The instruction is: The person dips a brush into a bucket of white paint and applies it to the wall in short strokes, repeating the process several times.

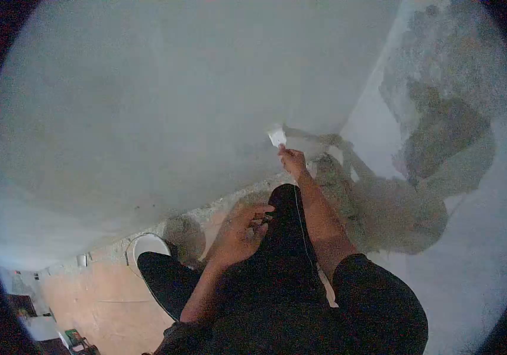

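Note:
My right hand [292, 162] is closed around the handle of a flat paintbrush [277, 136] with a pale, wide head. The brush head is up against the grey wall [176, 106], low down near its bottom edge. My left hand [246, 234] hovers beside my knee, fingers apart and loosely bent, with nothing visible in it. To its left stands a white bucket [148, 242], partly hidden behind my other knee; its contents cannot be made out.
A second wall [478, 254] meets the first on the right, patchy grey and white, with my shadow on it. Rough, broken plaster [206, 210] runs along the wall's foot. Tan floor covering [108, 299] lies at lower left, with dark objects [76, 340] beyond.

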{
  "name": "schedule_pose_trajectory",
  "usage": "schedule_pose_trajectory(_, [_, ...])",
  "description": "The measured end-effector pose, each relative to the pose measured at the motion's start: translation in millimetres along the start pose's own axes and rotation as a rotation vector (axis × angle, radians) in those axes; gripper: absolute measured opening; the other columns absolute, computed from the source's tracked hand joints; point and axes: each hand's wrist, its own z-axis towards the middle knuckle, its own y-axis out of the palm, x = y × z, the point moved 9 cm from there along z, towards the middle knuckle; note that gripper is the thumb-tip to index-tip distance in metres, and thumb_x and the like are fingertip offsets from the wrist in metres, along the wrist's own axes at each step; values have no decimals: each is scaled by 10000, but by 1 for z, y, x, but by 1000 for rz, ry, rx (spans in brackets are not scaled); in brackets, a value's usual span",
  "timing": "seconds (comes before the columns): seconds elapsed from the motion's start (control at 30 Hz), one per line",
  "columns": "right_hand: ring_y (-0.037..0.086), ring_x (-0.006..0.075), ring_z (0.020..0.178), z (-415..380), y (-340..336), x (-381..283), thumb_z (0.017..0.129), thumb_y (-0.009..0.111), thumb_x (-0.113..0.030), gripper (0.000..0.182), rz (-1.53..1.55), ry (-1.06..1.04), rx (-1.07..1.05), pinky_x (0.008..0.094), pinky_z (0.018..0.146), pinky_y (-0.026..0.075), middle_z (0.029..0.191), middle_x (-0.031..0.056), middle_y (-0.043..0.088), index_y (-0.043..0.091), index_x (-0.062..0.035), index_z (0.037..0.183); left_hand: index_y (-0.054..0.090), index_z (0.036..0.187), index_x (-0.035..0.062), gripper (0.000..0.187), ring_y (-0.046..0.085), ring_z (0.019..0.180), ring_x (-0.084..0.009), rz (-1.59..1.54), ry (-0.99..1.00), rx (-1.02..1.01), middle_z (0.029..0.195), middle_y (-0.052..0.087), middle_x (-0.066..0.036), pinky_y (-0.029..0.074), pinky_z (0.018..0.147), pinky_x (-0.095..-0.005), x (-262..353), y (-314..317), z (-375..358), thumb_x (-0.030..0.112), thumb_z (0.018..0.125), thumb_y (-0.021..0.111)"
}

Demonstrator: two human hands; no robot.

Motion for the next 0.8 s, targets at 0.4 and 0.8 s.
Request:
schedule_pose_trajectory(0.4, [538,188,416,31,-65,78,859,648,-458,486,-1154,-173,429,348,420,438,475,56,528,590,-92,544,534,1259,106,411,584,1034,-193,-71,63,-36,1179,546,-87,473,830,-305,9,11,-10,-43,878,569])
schedule_pose_trajectory(0.8, [430,148,377,-66,6,-139,914,618,-332,399,-522,-92,437,352,380,340,513,59,535,666,11,715,547,1242,100,401,597,1019,-205,-47,70,-2,1198,557,-89,485,830,-306,7,2,-17,-54,873,566])
